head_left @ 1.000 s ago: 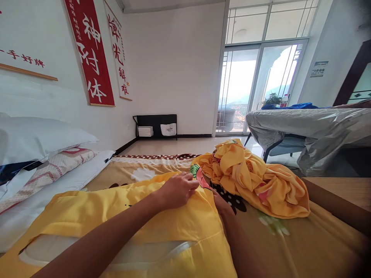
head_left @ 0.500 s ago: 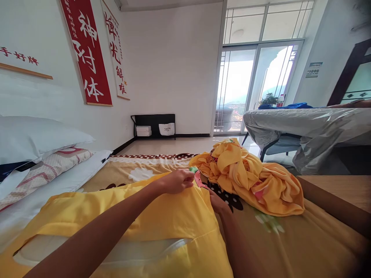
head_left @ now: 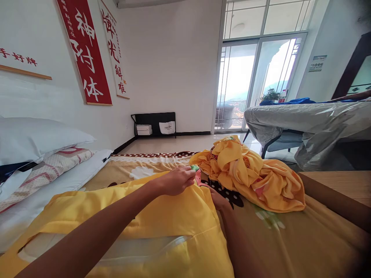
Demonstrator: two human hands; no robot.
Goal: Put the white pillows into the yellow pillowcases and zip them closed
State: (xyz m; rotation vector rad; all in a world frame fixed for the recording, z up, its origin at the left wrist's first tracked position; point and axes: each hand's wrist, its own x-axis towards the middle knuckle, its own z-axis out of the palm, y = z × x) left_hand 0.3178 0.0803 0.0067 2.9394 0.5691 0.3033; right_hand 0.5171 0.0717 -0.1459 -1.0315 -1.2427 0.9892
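Note:
A yellow pillowcase lies in front of me, with a white pillow showing through its long slit. At the far right corner, my left hand pinches the cloth, its fingers closed. My right hand is at the same corner from the right side, gripping the edge; its fingertips are partly hidden by the fabric. Between the two hands, a pink and green printed patch of the case is turned up. Beyond my right hand sits a crumpled heap of orange-yellow cloth.
Beneath everything is a bed with a brown floral sheet and a wooden edge at right. White pillows are stacked at left. Farther off stand a plastic-covered table, a chair and a low black rack.
The camera view has shifted slightly. My hands stay at the same corner of the pillowcase, with the left hand's fingers a little farther right.

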